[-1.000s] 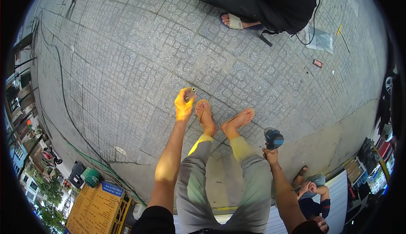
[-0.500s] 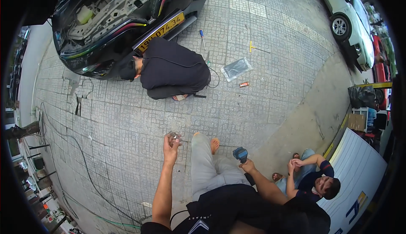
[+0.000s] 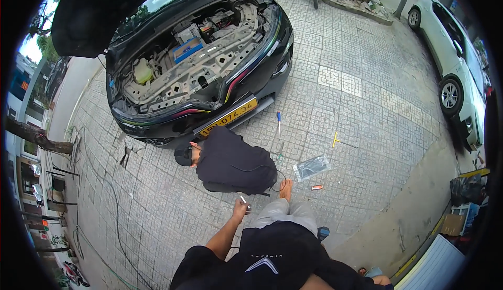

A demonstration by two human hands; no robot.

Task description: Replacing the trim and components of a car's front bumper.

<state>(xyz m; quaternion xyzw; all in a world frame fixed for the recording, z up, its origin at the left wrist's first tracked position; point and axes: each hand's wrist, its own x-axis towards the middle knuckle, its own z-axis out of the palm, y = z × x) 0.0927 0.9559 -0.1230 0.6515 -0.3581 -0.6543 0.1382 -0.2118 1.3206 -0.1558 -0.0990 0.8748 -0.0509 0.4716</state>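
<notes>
My left hand [image 3: 240,210] is in front of my body at the lower middle, fingers curled round a small pale, stick-like thing [image 3: 243,199]. Its exact kind is too small to make out. Just beyond it a person in dark clothes and a cap [image 3: 236,161] crouches at the front bumper of a black car [image 3: 209,75] with its bonnet raised. The blue head of a hand-held power tool [image 3: 323,232] shows beside my right thigh. My right hand is hidden behind my dark shirt.
On the paving lie a blue-handled screwdriver [image 3: 279,125], a yellow T-handled tool [image 3: 335,140], a clear packet with a dark flat item [image 3: 312,168] and a small orange box [image 3: 317,188]. A white car [image 3: 445,75] stands right. A cable [image 3: 112,201] runs along the left.
I have moved forward, closer to the crouching person, and my view has tilted up to take in more of the black car. My right hand has gone out of sight; the seated person is mostly cut off.
</notes>
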